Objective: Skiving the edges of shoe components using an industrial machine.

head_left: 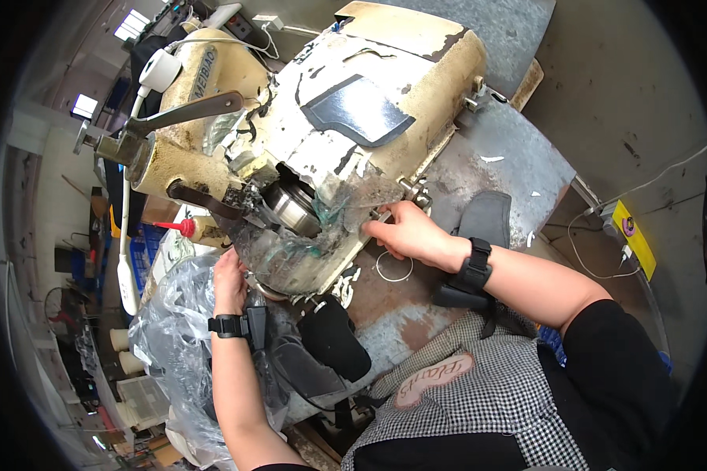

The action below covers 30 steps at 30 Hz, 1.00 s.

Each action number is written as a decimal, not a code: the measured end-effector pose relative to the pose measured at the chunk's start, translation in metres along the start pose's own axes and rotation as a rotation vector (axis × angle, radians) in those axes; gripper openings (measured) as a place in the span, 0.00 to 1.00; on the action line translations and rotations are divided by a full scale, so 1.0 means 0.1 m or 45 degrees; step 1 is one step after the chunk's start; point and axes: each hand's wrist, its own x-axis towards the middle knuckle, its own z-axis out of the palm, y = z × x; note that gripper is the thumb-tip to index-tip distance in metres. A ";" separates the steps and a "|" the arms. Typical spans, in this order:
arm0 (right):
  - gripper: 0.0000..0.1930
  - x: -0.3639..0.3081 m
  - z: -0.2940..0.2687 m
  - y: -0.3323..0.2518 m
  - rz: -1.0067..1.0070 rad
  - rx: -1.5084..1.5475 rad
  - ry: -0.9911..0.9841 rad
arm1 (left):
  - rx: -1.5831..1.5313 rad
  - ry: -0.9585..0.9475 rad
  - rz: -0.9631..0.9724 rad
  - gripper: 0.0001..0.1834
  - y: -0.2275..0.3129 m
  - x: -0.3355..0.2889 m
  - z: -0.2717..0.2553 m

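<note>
A cream machine (440, 71), its paint worn and chipped, stands in front of me; it looks like a skiving machine. Through an opening in its front shows a shiny metal drum (289, 206), with a scuffed clear plastic sheet and green scraps beside it. My right hand (412, 234) is at the machine's front right, thumb and fingers closed on a small metal knob (382, 214). My left hand (229, 281) reaches to the lower left side of the machine; its fingertips are partly hidden there, and I cannot see what they touch.
A dark curved leather-like piece (485, 216) lies on the metal tabletop (542, 161), with more dark pieces (334, 341) near my lap. Clear plastic bags (169, 314) bunch at the left. A red-tipped bottle (204, 229), white lamp (127, 286) and long metal lever (188, 112) stand left.
</note>
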 end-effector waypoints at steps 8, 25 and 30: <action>0.15 0.07 0.10 0.17 -0.473 -0.500 0.335 | 0.169 0.249 -0.058 0.20 0.54 -0.64 0.22; 0.19 0.12 0.09 0.16 -0.492 -0.545 0.301 | 0.394 0.325 0.369 0.14 0.28 -1.83 0.13; 0.17 0.05 0.09 0.12 -0.549 -0.826 0.350 | 0.424 0.353 0.391 0.13 0.14 -2.02 0.13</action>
